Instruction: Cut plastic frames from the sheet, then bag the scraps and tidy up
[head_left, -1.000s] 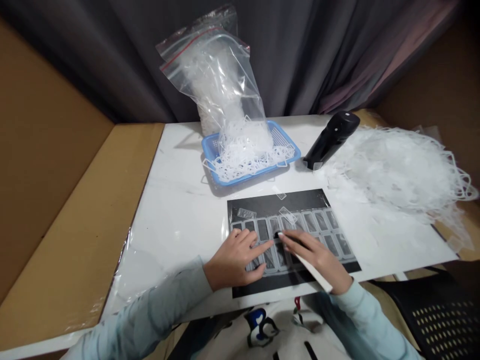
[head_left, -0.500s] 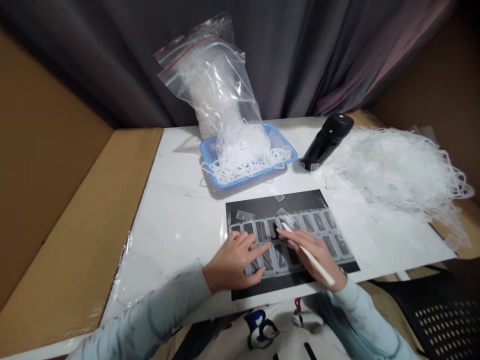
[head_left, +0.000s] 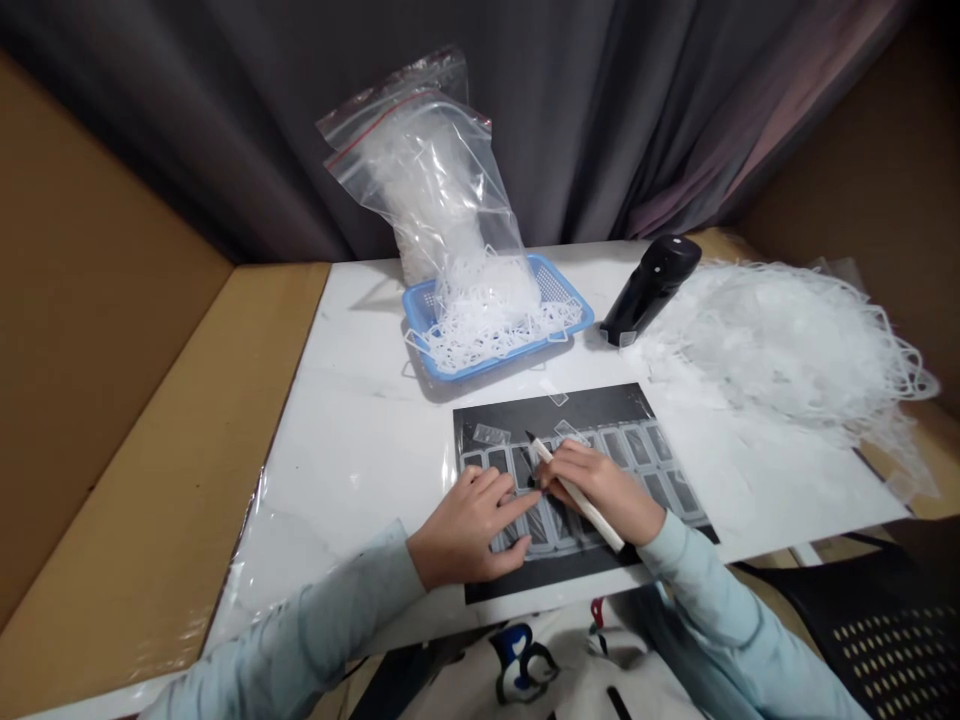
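Note:
A black sheet [head_left: 547, 405] lies on the white table, bearing two rows of clear rectangular frames [head_left: 639, 446]. My left hand [head_left: 472, 525] rests on the sheet's left part with its fingers spread, index fingertip near the middle of the frames. My right hand [head_left: 592, 485] is closed round a white pen-like tool [head_left: 589, 508], whose dark tip points up and left over the upper row. A small dark piece shows by the right fingertips; its shape is partly hidden. Loose clear pieces [head_left: 492, 434] lie above the row on the sheet.
Behind the sheet is a blue basket [head_left: 480, 370] of white frames with a plastic bag [head_left: 442, 170] leaning in it. A black bottle-like object [head_left: 649, 290] stands right of it, beside a large pile of clear strips [head_left: 802, 340]. Cardboard [head_left: 187, 430] borders the left.
My right hand has shifted left, and the tool's tip has moved left and up. My left hand has stayed almost where it was. The whole view has shifted slightly.

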